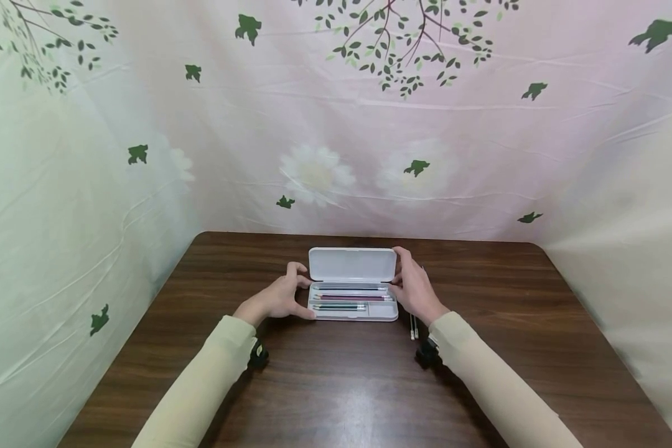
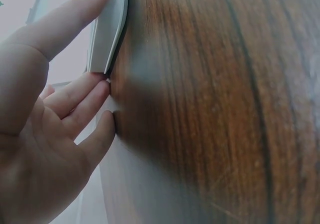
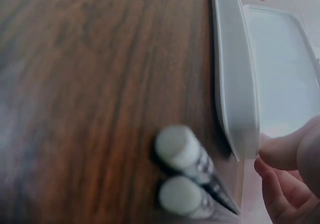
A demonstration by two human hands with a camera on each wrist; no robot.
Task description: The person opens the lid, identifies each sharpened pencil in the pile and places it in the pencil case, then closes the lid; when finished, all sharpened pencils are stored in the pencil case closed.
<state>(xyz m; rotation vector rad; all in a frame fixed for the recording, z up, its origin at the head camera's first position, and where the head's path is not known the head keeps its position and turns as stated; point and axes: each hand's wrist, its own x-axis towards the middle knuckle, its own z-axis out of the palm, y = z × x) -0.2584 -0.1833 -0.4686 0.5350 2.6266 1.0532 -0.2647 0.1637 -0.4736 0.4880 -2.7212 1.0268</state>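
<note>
A white pencil case (image 1: 382, 310) lies on the table with its lid (image 1: 351, 264) raised at the back. Inside are dark green pencils (image 1: 338, 307) in the front section and reddish-purple pencils (image 1: 347, 298) behind them, with dark blue ones (image 1: 353, 288) at the rear. My left hand (image 1: 280, 295) holds the case's left end, thumb at the front corner. At the opposite end my right hand (image 1: 417, 290) has its thumb against the case and its index finger at the lid's upper corner. The right fingers are partly hidden.
Beside the case's right end, partly beneath my right hand, lie two pencils (image 1: 414, 328) with white erasers towards me. The brown wooden table (image 1: 336, 379) backs onto a printed cloth (image 1: 347, 124) with leaves and flowers.
</note>
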